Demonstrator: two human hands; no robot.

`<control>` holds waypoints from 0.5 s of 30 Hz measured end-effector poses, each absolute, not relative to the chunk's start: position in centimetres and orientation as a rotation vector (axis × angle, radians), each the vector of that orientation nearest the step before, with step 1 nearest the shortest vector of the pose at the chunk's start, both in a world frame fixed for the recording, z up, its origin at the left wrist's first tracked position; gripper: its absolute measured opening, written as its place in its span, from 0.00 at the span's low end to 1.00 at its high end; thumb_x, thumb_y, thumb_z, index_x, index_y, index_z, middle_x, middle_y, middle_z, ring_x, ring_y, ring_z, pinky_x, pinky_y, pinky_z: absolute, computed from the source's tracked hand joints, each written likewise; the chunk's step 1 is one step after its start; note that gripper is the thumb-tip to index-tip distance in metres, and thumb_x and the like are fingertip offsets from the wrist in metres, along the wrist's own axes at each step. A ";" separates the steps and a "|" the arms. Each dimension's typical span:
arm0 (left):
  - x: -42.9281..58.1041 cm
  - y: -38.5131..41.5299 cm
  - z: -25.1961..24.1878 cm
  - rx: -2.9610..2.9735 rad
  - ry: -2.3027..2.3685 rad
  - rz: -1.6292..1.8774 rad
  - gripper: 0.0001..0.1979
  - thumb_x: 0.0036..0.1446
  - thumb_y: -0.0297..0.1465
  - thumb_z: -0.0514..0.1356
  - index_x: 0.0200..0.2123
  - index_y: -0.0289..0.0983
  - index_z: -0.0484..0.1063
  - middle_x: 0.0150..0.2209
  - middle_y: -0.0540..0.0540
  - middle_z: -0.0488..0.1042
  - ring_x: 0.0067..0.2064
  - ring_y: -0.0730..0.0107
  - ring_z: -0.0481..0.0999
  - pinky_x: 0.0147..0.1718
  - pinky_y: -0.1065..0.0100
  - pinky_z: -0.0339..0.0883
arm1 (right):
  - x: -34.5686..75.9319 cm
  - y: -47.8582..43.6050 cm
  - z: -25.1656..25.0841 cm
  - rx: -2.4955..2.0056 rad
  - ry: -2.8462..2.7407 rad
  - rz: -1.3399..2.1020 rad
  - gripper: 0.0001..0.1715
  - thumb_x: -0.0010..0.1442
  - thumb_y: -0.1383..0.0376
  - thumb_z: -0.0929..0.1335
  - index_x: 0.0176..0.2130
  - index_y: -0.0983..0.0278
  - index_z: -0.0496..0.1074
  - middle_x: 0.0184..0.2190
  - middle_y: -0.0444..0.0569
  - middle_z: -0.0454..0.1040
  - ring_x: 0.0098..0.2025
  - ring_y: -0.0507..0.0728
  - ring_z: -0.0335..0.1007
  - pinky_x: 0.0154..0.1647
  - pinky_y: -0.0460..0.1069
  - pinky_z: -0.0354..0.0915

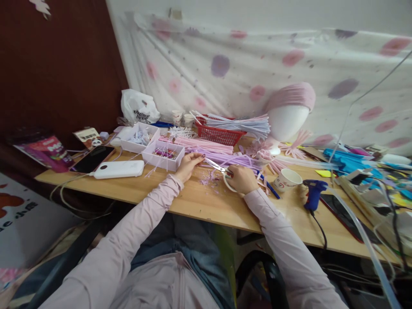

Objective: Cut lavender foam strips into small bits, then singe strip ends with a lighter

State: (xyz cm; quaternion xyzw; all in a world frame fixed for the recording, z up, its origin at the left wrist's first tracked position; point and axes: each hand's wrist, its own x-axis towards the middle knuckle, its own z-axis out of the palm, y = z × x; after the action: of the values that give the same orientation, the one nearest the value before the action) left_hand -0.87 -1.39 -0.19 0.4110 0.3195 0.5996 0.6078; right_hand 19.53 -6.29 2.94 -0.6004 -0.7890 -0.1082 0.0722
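My right hand (pixel 240 178) is closed round the white handles of a pair of scissors (pixel 216 165), whose blades point left toward my left hand. My left hand (pixel 189 165) pinches the ends of lilac pipe cleaners (pixel 225 158) that lie in a bundle across the wooden table (pixel 199 201). Small lilac fluff clippings (pixel 207 178) lie on the table between my hands. Pink pipe cleaners (pixel 202 143) lie just behind the lilac ones.
Left: a white power bank (pixel 119 169), a phone (pixel 93 158), white trays (pixel 163 154). Behind: a red basket (pixel 220 134) of pale pipe cleaners, a foam head with a pink band (pixel 289 112). Right: a paper cup (pixel 287 178), a blue glue gun (pixel 313 193), another phone (pixel 343 215), cables and craft clutter.
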 end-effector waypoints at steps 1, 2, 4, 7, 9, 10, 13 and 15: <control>-0.9 -1.3 -0.3 0.954 0.743 1.388 0.16 0.33 0.33 0.71 0.26 0.33 0.73 0.24 0.52 0.73 0.25 0.80 0.68 0.28 0.73 0.59 | 19.5 -6.3 3.0 -1.806 -2.371 -0.326 0.14 0.54 0.57 0.62 0.31 0.63 0.72 0.29 0.51 0.74 0.29 0.55 0.66 0.26 0.48 0.46; -0.9 -1.3 -0.4 0.960 0.748 1.391 0.16 0.33 0.33 0.71 0.26 0.33 0.73 0.24 0.51 0.73 0.25 0.80 0.68 0.28 0.73 0.58 | 19.5 -6.3 3.0 -1.805 -2.371 -0.327 0.13 0.54 0.58 0.63 0.31 0.63 0.72 0.29 0.51 0.74 0.29 0.55 0.65 0.26 0.48 0.46; -0.9 -1.1 -0.6 0.972 0.758 1.405 0.16 0.33 0.34 0.71 0.27 0.33 0.73 0.24 0.51 0.74 0.25 0.79 0.68 0.28 0.74 0.58 | 19.6 -6.3 2.8 -1.790 -2.368 -0.328 0.13 0.54 0.58 0.62 0.30 0.63 0.71 0.29 0.51 0.74 0.28 0.55 0.65 0.26 0.48 0.45; -0.9 -1.0 -0.8 0.997 0.777 1.437 0.16 0.34 0.35 0.71 0.27 0.33 0.74 0.24 0.51 0.74 0.27 0.78 0.69 0.28 0.74 0.58 | 19.7 -6.1 2.5 -1.767 -2.365 -0.327 0.13 0.55 0.59 0.62 0.30 0.63 0.70 0.28 0.51 0.74 0.29 0.55 0.65 0.26 0.48 0.45; -0.8 -0.9 -0.8 1.012 0.785 1.458 0.16 0.34 0.36 0.71 0.27 0.33 0.74 0.25 0.51 0.74 0.28 0.77 0.69 0.29 0.73 0.59 | 19.7 -6.1 2.4 -1.733 -2.366 -0.324 0.12 0.55 0.59 0.61 0.30 0.64 0.69 0.29 0.51 0.73 0.29 0.55 0.64 0.27 0.48 0.46; -0.8 -0.9 -0.8 1.019 0.787 1.465 0.16 0.34 0.36 0.71 0.26 0.33 0.74 0.25 0.51 0.74 0.28 0.77 0.69 0.30 0.73 0.59 | 19.7 -6.1 2.3 -1.707 -2.370 -0.322 0.12 0.55 0.60 0.61 0.31 0.64 0.69 0.30 0.51 0.73 0.30 0.55 0.64 0.27 0.48 0.46; -0.8 -1.0 -0.7 1.030 0.792 1.474 0.16 0.34 0.36 0.71 0.26 0.33 0.74 0.25 0.51 0.74 0.28 0.76 0.69 0.32 0.72 0.60 | 19.6 -6.2 2.3 -1.655 -2.380 -0.306 0.13 0.56 0.58 0.62 0.32 0.65 0.68 0.30 0.52 0.73 0.30 0.54 0.64 0.28 0.48 0.47; -0.8 -1.0 -0.7 1.033 0.800 1.479 0.16 0.33 0.36 0.71 0.26 0.33 0.75 0.25 0.51 0.74 0.28 0.77 0.69 0.33 0.72 0.60 | 19.5 -6.2 2.2 -1.677 -2.379 -0.288 0.15 0.55 0.56 0.62 0.32 0.65 0.69 0.29 0.51 0.73 0.29 0.54 0.64 0.27 0.48 0.46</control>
State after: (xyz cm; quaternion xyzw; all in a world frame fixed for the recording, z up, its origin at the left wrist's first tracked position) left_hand -0.79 -1.05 -0.66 0.4368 0.3381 0.6251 0.5515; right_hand 19.46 -6.24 2.25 -0.5701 -0.8086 -0.0977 0.1081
